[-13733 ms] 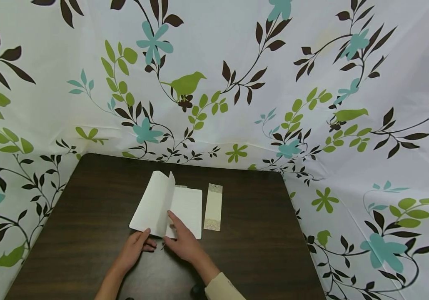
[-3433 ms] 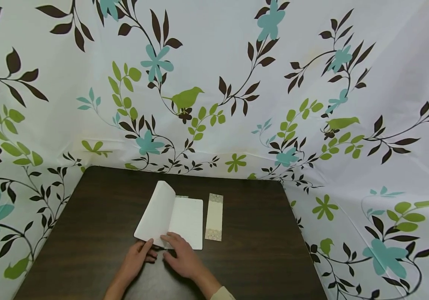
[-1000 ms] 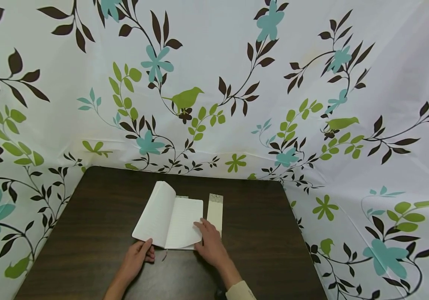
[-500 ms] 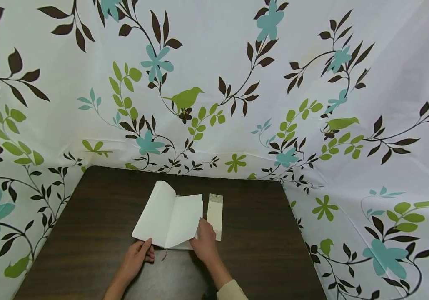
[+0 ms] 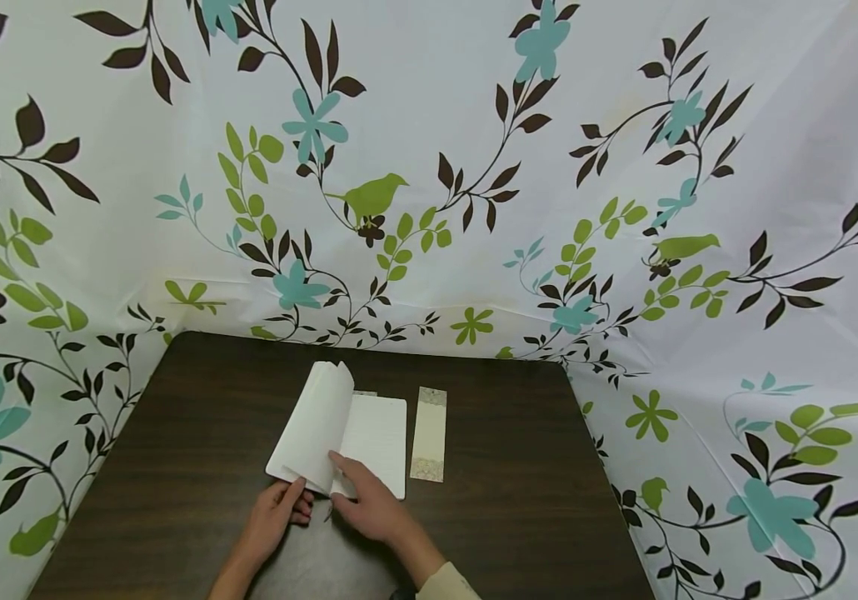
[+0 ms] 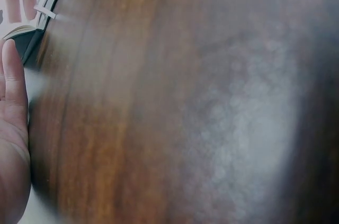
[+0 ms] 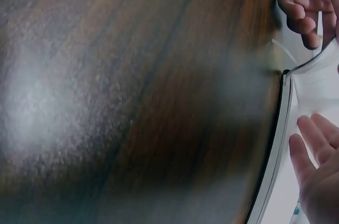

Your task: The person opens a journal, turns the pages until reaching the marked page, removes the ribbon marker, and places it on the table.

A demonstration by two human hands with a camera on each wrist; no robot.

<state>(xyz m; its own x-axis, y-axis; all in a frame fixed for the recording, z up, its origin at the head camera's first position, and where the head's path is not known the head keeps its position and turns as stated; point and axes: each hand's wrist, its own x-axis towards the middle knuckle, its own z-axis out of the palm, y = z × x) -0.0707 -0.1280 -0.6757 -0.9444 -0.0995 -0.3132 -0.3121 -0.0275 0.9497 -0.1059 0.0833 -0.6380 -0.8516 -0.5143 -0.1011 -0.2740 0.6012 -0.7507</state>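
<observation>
A notebook (image 5: 382, 429) with white pages lies open on the dark table. Its left-hand pages (image 5: 315, 412) stand raised and slightly curved. At their lower corner my left hand (image 5: 267, 521) grips the notebook, thumb over the pages and fingers curled beneath. My right hand (image 5: 380, 508) touches the paper near the fold, its fingers (image 7: 315, 136) fairly straight in the right wrist view. A thin ribbon (image 7: 286, 52) hangs from the notebook's lower edge. Only part of the left hand (image 6: 13, 128) shows at the edge of the left wrist view.
A cream strip (image 5: 429, 433) with patterned ends, like a bookmark, lies right of the notebook. Another patterned piece (image 5: 365, 393) peeks out behind the notebook's top edge. A white curtain (image 5: 429, 108) printed with leaves, flowers and birds hangs behind the dark wooden table (image 5: 519, 500).
The right hand has moved left from the notebook's right edge to the fold, turning a page over onto the left stack. The left hand stays at the lower left corner.
</observation>
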